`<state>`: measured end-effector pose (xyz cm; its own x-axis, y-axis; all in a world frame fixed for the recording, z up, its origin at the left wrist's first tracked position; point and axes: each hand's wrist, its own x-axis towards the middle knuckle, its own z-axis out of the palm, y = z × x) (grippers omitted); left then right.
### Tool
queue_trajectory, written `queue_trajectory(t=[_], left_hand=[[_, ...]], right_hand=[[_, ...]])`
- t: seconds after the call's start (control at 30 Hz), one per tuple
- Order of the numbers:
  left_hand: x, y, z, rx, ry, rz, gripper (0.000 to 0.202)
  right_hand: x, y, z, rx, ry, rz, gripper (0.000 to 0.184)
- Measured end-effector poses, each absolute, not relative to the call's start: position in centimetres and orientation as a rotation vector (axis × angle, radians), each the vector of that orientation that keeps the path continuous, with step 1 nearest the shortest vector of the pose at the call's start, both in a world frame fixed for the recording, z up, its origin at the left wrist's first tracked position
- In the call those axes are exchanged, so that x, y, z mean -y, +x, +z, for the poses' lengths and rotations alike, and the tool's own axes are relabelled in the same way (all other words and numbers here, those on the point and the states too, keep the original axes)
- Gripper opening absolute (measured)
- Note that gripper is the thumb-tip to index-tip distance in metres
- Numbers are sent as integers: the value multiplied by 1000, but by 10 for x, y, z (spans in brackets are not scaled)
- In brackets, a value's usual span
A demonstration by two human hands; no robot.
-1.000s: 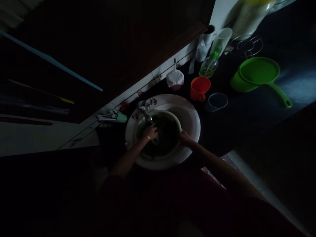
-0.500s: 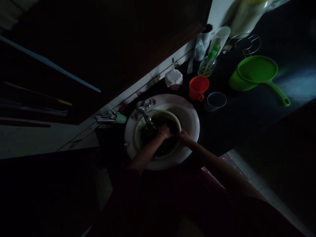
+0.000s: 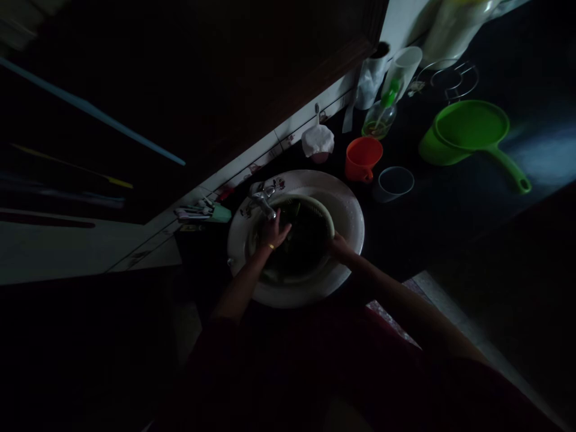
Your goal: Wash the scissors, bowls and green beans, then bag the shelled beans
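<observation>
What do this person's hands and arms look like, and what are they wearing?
Both the left hand and right hand look ungloved. A thin gold-coloured band circles the left wrist. The forearms are uncovered below dark, reddish-looking sleeves; dimness hides finer detail.

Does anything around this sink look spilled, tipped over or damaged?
Nothing stands out: the basket sits in the sink, and the orange mug and green dipper stand upright. It's too dark to rule out small spills.

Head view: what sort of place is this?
Probably a household washing area, bathroom or kitchen unclear in this dim light: an oval washbasin with a chrome faucet, what look like toothbrushes beside it, and a green long-handled dipper on the dark counter.
</observation>
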<state>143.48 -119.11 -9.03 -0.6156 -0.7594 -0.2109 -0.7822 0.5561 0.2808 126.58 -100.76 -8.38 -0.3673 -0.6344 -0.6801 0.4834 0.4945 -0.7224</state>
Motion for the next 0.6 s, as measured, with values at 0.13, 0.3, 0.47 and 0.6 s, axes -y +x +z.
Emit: queue_trajectory(t=[0.13,0.3,0.47,0.6], left_hand=[[1136,1448,-96,-2680,-975,408,99],[1141,1409,-114,-2602,-658,408,74],[1182,1402,-112,-2659,-1162,397,59],[1157,1402,-111,-2599,-1165,407,59]], right_hand=[[1009,1268,-85,-1556,-76,-1127,56],[1008,1268,-80,-1592,-85,-1102,50],[1003,1261,-79,-1625,-117,-1169,53],[1004,1262,-79,-1655,-85,-1164,51]])
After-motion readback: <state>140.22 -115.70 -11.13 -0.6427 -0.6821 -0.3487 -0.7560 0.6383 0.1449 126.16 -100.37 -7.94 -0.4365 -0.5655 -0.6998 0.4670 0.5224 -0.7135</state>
